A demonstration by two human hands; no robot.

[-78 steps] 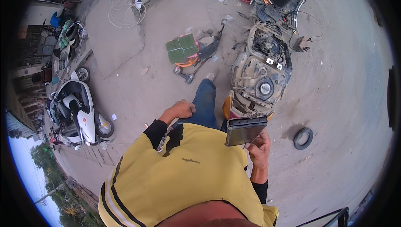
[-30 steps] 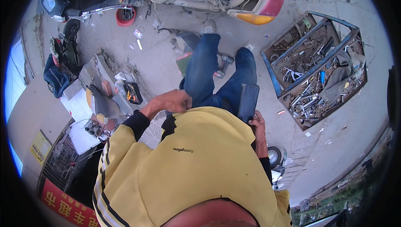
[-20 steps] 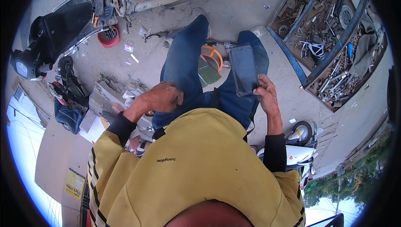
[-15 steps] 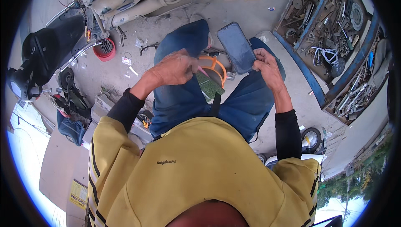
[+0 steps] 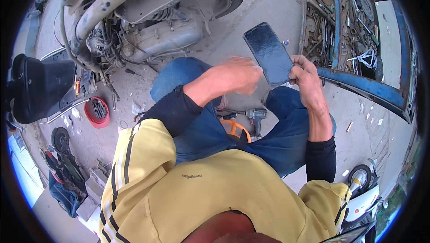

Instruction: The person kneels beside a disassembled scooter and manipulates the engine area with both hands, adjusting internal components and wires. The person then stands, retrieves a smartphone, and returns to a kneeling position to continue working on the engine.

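Note:
My right hand (image 5: 306,75) grips a dark smartphone (image 5: 268,54) by its lower right, tilted with its screen up. My left hand (image 5: 239,75) is raised just left of the phone, smeared by motion, so its grip is unclear. Below them, between my bent knees, a grey-and-black power tool (image 5: 255,118) lies on the ground beside an orange object (image 5: 237,127). Ahead at the upper left stands a dusty, partly stripped scooter (image 5: 156,41) with engine and wiring exposed.
A blue-edged metal rack (image 5: 354,79) full of tools and parts is at the upper right. A red bowl of small parts (image 5: 96,114) and a black scooter panel (image 5: 36,86) lie left. A white scooter (image 5: 363,200) stands lower right.
I have lowered myself closer to the scooter, which now fills more of the view. The phone has risen, and my left hand has moved up and rightward toward it.

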